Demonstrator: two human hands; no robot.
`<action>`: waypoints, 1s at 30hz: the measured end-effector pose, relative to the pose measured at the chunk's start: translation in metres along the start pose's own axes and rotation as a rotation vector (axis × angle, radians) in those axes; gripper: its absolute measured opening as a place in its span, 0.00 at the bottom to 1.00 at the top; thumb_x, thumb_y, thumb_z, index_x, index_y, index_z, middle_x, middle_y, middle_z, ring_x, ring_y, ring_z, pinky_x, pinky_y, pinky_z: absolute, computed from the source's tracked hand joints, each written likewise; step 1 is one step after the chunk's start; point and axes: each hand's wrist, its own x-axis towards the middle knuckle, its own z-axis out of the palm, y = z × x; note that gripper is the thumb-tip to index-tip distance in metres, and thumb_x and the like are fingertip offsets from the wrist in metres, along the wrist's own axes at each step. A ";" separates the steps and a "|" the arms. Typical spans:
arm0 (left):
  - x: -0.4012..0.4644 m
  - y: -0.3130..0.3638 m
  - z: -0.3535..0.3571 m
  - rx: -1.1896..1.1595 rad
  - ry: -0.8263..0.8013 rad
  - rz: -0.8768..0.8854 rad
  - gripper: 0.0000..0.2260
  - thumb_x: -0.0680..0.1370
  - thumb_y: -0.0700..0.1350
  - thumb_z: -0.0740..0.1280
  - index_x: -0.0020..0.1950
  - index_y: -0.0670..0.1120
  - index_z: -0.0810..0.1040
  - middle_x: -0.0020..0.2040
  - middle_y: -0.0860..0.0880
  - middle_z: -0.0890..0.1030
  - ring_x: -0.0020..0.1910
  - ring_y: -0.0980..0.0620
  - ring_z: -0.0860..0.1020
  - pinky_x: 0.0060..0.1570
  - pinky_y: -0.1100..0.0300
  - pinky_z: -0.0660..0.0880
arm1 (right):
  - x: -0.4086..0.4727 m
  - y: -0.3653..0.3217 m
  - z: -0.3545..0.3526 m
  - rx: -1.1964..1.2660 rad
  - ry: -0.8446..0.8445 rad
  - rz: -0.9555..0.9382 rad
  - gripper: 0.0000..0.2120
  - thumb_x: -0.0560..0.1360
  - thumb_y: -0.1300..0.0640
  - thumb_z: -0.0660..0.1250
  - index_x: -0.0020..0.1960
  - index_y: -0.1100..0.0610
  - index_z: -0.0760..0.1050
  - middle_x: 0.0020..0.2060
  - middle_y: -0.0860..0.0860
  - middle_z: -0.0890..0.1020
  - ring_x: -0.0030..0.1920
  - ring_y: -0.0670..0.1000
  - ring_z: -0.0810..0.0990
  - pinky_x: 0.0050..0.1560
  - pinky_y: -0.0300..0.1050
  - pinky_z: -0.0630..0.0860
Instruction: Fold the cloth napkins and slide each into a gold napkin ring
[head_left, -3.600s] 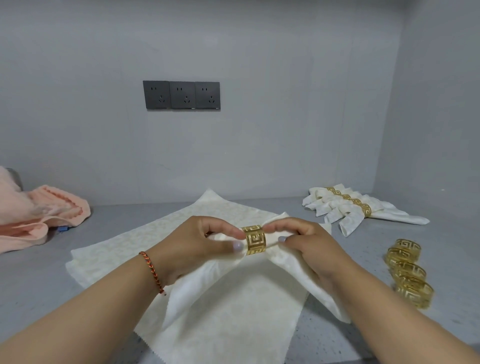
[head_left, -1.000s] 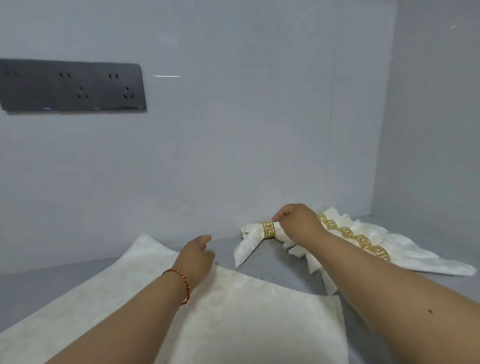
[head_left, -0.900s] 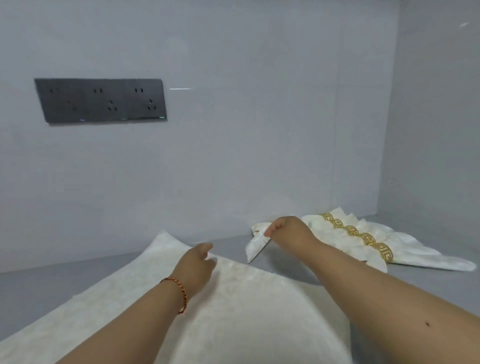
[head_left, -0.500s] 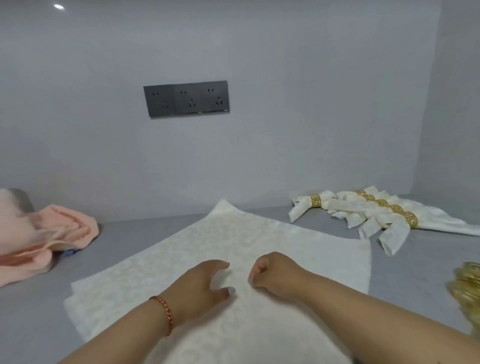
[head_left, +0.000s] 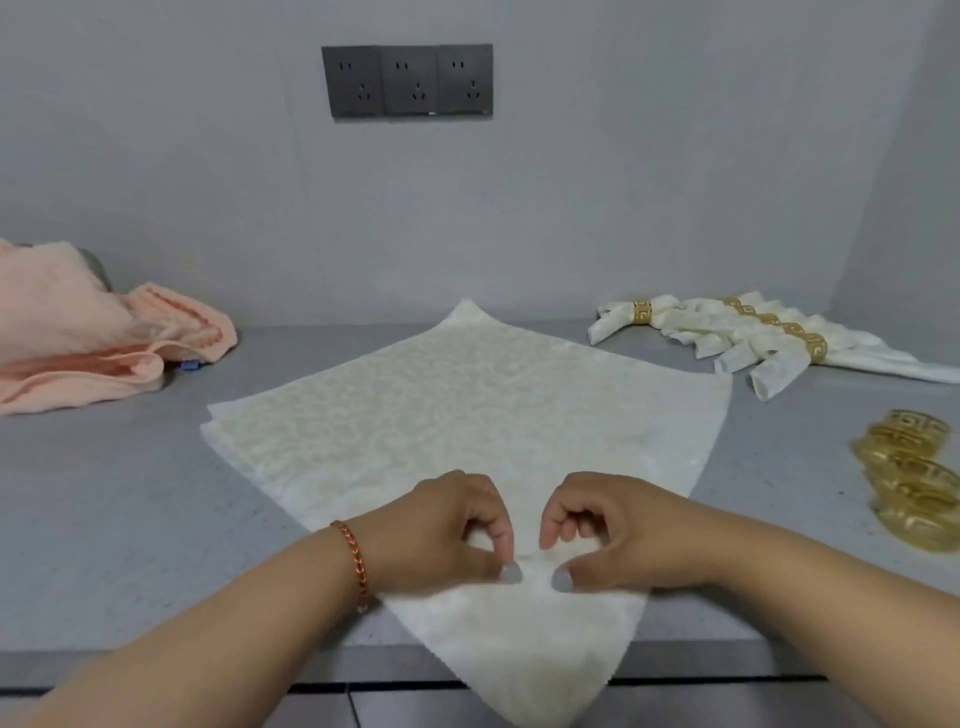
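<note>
A flat cream napkin (head_left: 467, 415) with a faint woven scroll pattern lies corner-on across the middle of the frame on a grey counter (head_left: 104, 493); its nearest corner hangs over the counter's front edge at bottom centre, and a second layer shows along its left edge. At upper right, a row of folded napkins (head_left: 753, 338) rests on the counter, each threaded through a gold ring; the leftmost of them (head_left: 641, 312) lies slightly apart from the rest. At the right edge, a stack of loose gold rings (head_left: 909, 478) stands near the flat napkin but does not touch it.

Compared with the frame half a second earlier, both hands sit lower in the frame and closer together, on the near part of the napkin, and the view tilts further down, so the front edge of the counter now shows.

The left hand (head_left: 441, 530), with a red braided bracelet (head_left: 353, 561) at the wrist, and the right hand (head_left: 613, 530) rest knuckles-up on the cloth, fingers curled and thumbs pointing inward. Each appears to pinch the fabric between thumb and fingers; a small ridge of cloth rises between the two thumbs.

At upper left lies a pink towel (head_left: 78, 338); a dark socket panel (head_left: 408, 80) is on the wall.
</note>
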 end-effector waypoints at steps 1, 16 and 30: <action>0.000 0.001 -0.001 -0.011 -0.006 0.002 0.06 0.72 0.53 0.74 0.38 0.60 0.78 0.45 0.58 0.74 0.45 0.60 0.72 0.46 0.68 0.69 | -0.003 -0.002 0.000 0.007 -0.010 -0.015 0.12 0.69 0.49 0.75 0.50 0.45 0.79 0.45 0.41 0.75 0.47 0.41 0.74 0.49 0.32 0.70; -0.003 0.002 -0.005 -0.139 -0.061 0.056 0.12 0.66 0.52 0.79 0.45 0.54 0.80 0.50 0.49 0.75 0.39 0.62 0.69 0.40 0.69 0.68 | -0.020 -0.021 0.005 -0.095 -0.167 -0.104 0.05 0.73 0.50 0.71 0.42 0.49 0.76 0.42 0.43 0.74 0.42 0.43 0.72 0.42 0.33 0.68; -0.005 -0.004 -0.008 -0.614 0.009 -0.084 0.12 0.67 0.53 0.74 0.39 0.44 0.83 0.39 0.42 0.78 0.39 0.49 0.72 0.44 0.55 0.67 | 0.000 -0.006 0.001 0.498 0.118 0.126 0.08 0.73 0.49 0.70 0.47 0.52 0.76 0.41 0.49 0.77 0.42 0.46 0.73 0.47 0.41 0.67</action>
